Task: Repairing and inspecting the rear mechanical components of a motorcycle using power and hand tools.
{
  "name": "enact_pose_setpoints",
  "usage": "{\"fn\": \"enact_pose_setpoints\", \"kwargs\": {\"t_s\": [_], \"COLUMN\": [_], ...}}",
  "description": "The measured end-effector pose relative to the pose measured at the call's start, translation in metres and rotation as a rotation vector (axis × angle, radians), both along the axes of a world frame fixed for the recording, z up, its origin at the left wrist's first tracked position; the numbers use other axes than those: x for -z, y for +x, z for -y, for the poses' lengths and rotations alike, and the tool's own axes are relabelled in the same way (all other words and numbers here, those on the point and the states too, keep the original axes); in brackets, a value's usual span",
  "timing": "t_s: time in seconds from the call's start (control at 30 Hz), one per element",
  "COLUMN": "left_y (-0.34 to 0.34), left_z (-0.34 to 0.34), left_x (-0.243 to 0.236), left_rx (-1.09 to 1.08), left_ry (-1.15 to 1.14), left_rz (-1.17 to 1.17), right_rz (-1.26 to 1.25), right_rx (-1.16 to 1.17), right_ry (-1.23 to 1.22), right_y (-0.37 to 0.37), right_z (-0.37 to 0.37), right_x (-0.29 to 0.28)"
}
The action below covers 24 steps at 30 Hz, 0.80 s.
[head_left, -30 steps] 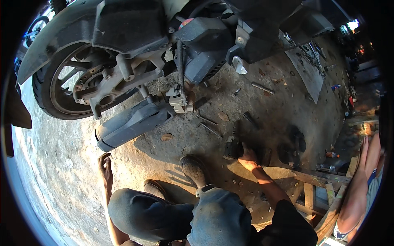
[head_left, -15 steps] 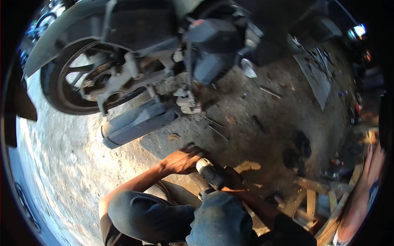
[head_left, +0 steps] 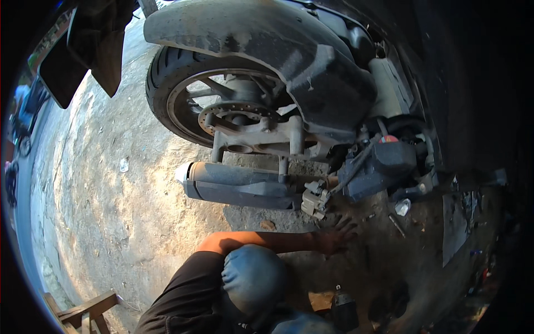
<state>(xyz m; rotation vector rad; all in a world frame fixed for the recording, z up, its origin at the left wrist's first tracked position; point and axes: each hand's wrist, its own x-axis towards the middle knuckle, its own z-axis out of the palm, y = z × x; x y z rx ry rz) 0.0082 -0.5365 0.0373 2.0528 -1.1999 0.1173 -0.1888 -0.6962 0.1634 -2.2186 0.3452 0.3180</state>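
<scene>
My left hand (head_left: 335,236) reaches out to the right over the dirty ground with its fingers spread, holding nothing. Just above it hangs a grey brake caliper (head_left: 316,200), next to the motorcycle's exhaust muffler (head_left: 245,186); the fingers look apart from the caliper. A black power tool (head_left: 344,312) with a narrow metal tip pointing up is beside my knee at the lower edge. Whether anything grips the tool is hidden. My right hand does not show.
The motorcycle's rear wheel (head_left: 183,111) and dark fender (head_left: 328,83) fill the upper middle. On the right lie a metal rod (head_left: 397,226), a clear crumpled piece (head_left: 403,207) and a sheet (head_left: 455,228) with tools. A wooden frame (head_left: 89,309) stands lower left.
My view has swung left and closer to the wheel. The left hand has left the power tool and stretched out to the right, fingers spread. The right hand has gone out of sight.
</scene>
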Motion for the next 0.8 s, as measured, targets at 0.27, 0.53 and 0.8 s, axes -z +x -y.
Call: {"fn": "enact_pose_setpoints", "kwargs": {"t_s": [0.27, 0.53, 0.8], "left_y": [0.044, -0.028, -0.089], "left_z": [-0.026, -0.077, -0.201], "left_x": [0.092, 0.026, -0.108], "left_rx": [-0.012, -0.109, 0.016], "left_ry": [0.449, -0.179, -0.031], "left_rz": [-0.438, -0.221, -0.659], "right_rz": [-0.033, -0.134, -0.219], "right_rx": [-0.005, -0.193, -0.374], "right_ry": [0.097, 0.295, 0.451], "right_y": [0.027, 0.039, 0.054], "right_z": [-0.006, -0.059, -0.105], "right_x": [-0.024, -0.006, -0.005]}}
